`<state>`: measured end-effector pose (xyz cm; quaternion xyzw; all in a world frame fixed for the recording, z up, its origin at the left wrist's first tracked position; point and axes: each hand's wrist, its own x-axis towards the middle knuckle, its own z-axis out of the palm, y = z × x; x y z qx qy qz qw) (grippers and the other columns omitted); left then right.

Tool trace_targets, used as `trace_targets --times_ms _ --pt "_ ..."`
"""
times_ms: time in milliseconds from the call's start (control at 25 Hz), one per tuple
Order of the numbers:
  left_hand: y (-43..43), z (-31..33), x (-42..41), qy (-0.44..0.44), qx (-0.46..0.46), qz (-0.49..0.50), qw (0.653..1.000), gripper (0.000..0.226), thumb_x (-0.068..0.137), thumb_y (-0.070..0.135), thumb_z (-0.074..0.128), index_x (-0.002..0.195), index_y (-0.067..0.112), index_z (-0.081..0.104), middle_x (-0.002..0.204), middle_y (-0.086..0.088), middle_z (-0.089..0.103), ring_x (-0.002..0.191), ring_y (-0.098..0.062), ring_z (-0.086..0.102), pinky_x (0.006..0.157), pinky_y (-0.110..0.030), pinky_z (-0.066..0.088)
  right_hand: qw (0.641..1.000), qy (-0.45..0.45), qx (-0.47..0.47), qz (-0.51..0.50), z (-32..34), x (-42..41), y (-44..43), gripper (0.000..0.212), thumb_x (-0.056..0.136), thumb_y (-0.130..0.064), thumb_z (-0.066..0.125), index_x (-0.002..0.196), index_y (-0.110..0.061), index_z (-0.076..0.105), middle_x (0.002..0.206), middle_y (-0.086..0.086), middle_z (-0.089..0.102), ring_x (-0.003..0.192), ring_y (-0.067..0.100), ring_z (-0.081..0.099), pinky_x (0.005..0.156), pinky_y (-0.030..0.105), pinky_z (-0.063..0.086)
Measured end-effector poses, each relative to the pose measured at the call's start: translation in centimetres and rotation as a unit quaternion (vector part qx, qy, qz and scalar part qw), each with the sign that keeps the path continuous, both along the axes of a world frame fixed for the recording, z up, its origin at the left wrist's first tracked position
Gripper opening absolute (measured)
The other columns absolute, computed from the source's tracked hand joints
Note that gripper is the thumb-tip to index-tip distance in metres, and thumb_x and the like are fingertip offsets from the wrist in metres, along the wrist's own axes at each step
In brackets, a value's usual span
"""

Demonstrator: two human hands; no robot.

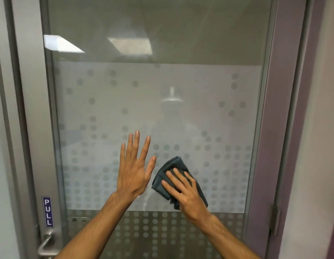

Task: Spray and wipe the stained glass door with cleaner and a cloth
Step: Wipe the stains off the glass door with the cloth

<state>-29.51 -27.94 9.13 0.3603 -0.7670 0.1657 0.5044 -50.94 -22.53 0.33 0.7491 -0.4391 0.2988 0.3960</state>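
Note:
A glass door [209,113] with a frosted, dotted band fills the view. My right hand [186,195] presses a folded dark grey cloth [171,165] flat against the lower middle of the glass, fingers spread over it. My left hand [135,165] is held up just left of the cloth, palm toward the glass, fingers apart and holding nothing. I cannot tell whether it touches the pane. No cleaner bottle is in view.
A grey metal door frame [33,128] runs down the left, with a blue PULL sign [48,211] and a lever handle [47,243] below it. A purple jamb [285,128] and a hinge [275,221] stand on the right.

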Motion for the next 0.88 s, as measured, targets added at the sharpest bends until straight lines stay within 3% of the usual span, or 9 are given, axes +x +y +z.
trace_targets --times_ms 80,160,280,400,480,600,680,760,880 --pt "1.8 -1.7 0.6 0.037 0.088 -0.070 0.993 0.063 0.103 0.054 0.035 0.159 0.026 0.028 0.172 0.002 0.009 0.159 -0.012 0.003 0.130 -0.038 0.005 1.000 0.002 -0.002 0.029 -1.8 0.8 1.1 0.078 0.081 0.003 0.078 0.150 -0.019 0.051 0.162 0.008 0.039 0.154 0.030 0.029 0.118 0.056 0.032" --pt "3.6 -3.4 1.1 0.056 0.228 -0.123 0.964 0.065 0.096 0.065 0.039 0.149 0.028 0.047 0.161 0.008 0.039 0.149 -0.002 0.030 0.123 -0.032 0.027 0.998 -0.008 -0.002 0.056 -3.9 2.0 2.2 0.063 0.092 -0.001 0.070 0.150 -0.018 0.051 0.163 0.009 0.038 0.154 0.031 0.029 0.119 0.058 0.031" --pt "5.7 -5.0 1.9 0.047 0.378 -0.169 0.909 0.039 0.089 0.055 0.065 0.117 0.029 0.073 0.113 0.013 0.076 0.104 0.003 0.067 0.093 -0.028 0.052 0.996 0.005 0.011 0.092 -6.9 3.9 4.1 0.042 0.103 -0.007 0.058 0.144 -0.015 0.058 0.159 0.013 0.044 0.153 0.035 0.030 0.121 0.060 0.028" --pt "7.3 -5.6 2.7 0.041 0.415 -0.159 0.895 0.010 0.090 0.031 0.074 0.095 0.024 0.078 0.082 0.008 0.078 0.078 -0.004 0.072 0.076 -0.038 0.057 0.994 0.031 0.053 0.085 -8.9 5.8 5.8 0.057 0.094 -0.009 0.065 0.149 -0.018 0.052 0.161 0.011 0.041 0.155 0.035 0.025 0.120 0.063 0.028" --pt "8.3 -6.1 3.5 0.024 0.422 -0.133 0.897 0.008 0.092 0.030 0.071 0.095 0.024 0.076 0.082 0.007 0.078 0.079 -0.010 0.073 0.079 -0.043 0.057 0.991 0.044 0.112 0.062 -9.7 6.8 7.2 0.077 0.088 -0.028 0.074 0.156 -0.023 0.040 0.167 0.009 0.028 0.157 0.034 0.018 0.119 0.066 0.024" --pt "9.8 -6.9 5.3 -0.030 0.415 -0.072 0.906 0.013 0.093 0.040 0.067 0.100 0.029 0.071 0.087 0.011 0.076 0.089 -0.013 0.070 0.082 -0.045 0.056 0.978 -0.076 0.150 0.125 -10.5 8.1 9.6 0.063 0.100 -0.048 0.062 0.155 -0.027 0.042 0.169 0.003 0.026 0.156 0.028 0.024 0.124 0.054 0.020" --pt "10.7 -7.6 6.7 -0.074 0.392 -0.033 0.917 0.016 0.094 0.044 0.064 0.103 0.032 0.067 0.095 0.015 0.073 0.096 -0.012 0.067 0.084 -0.044 0.055 0.940 -0.253 0.169 0.154 -10.3 8.8 10.4 0.057 0.099 -0.045 0.064 0.152 -0.032 0.047 0.163 -0.006 0.036 0.149 0.018 0.037 0.122 0.032 0.025" --pt "11.5 -8.0 8.1 -0.093 0.379 -0.012 0.921 0.016 0.095 0.045 0.062 0.107 0.036 0.066 0.101 0.016 0.066 0.100 -0.011 0.062 0.083 -0.041 0.052 0.864 -0.411 0.252 0.144 -9.4 9.4 10.3 0.062 0.094 -0.042 0.070 0.151 -0.041 0.044 0.154 -0.021 0.042 0.141 0.004 0.042 0.116 0.020 0.029" --pt "12.2 -8.5 10.6 -0.093 0.395 -0.027 0.913 0.016 0.094 0.041 0.065 0.108 0.034 0.069 0.097 0.011 0.057 0.096 -0.013 0.059 0.082 -0.042 0.050 0.727 -0.485 0.445 0.193 -8.7 10.8 9.3 0.058 0.086 -0.027 0.081 0.138 -0.037 0.059 0.132 -0.024 0.064 0.124 -0.005 0.057 0.110 0.032 0.048"
